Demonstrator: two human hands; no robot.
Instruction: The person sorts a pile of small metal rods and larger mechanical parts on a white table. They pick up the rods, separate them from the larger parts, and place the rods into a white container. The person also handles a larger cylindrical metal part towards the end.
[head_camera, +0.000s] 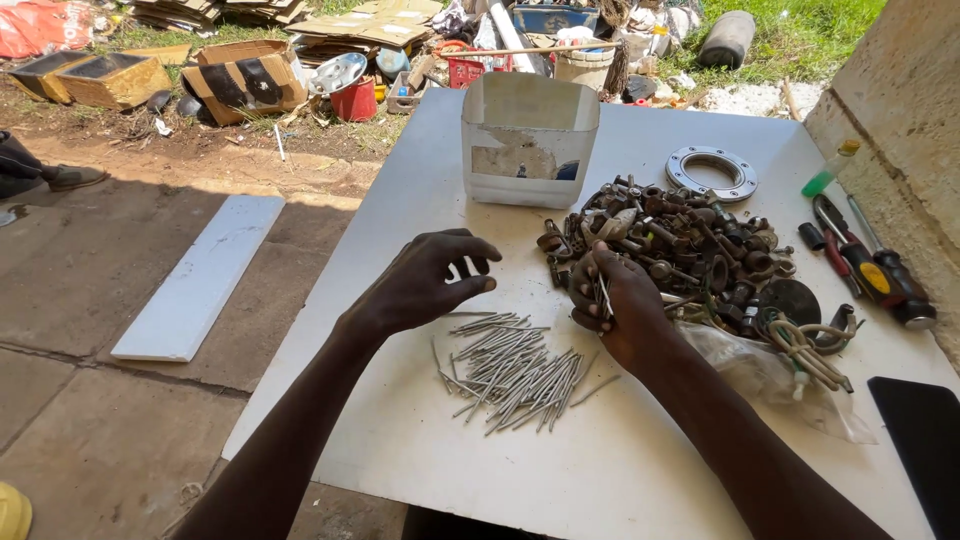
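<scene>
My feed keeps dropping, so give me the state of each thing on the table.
Left hand: open, fingers curled, above the nails.
Right hand: shut on nail, at the scrap heap's edge.
Nails: loose pile, lying flat.
Scrap heap: jumbled, rusty.
Tub: upright, top open.
Ring: lying flat.
Pliers: lying closed.

nails silver | table white | hardware heap rusty brown | bucket red

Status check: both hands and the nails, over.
Left hand open above nail pile. Right hand pinching nails beside rusty hardware heap. Nothing blocking.
</scene>
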